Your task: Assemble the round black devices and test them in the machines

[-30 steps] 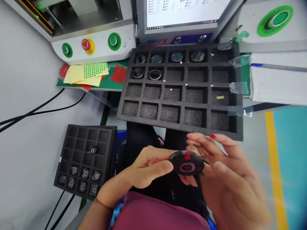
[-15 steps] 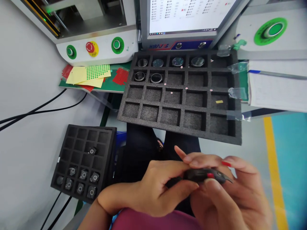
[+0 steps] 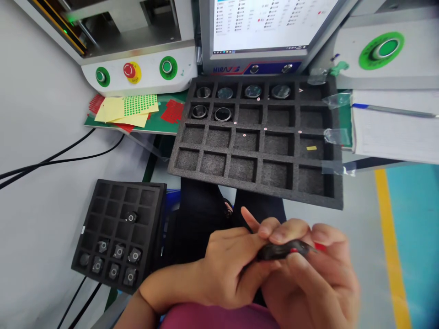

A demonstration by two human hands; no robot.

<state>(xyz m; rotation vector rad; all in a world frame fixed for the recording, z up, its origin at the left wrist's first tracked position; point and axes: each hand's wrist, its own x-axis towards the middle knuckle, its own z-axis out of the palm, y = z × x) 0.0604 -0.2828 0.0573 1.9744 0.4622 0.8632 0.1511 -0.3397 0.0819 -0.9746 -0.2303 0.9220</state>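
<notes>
Both hands, left [image 3: 228, 269] and right [image 3: 308, 283], pinch a flat round black disc [image 3: 279, 250] edge-on between closed fingers [image 3: 284, 234]; beyond the fingertips lies a gridded foam tray [image 3: 254, 192].

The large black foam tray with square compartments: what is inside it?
The large black foam tray holds six round metal-rimmed parts in its far-left compartments and a small yellow tag. No compartment is covered.

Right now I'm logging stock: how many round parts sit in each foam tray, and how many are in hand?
Large foam tray, round parts: 6
Small foam tray, small black parts: 8
Black disc part held by left hand and right hand: 1
Total: 15
</notes>
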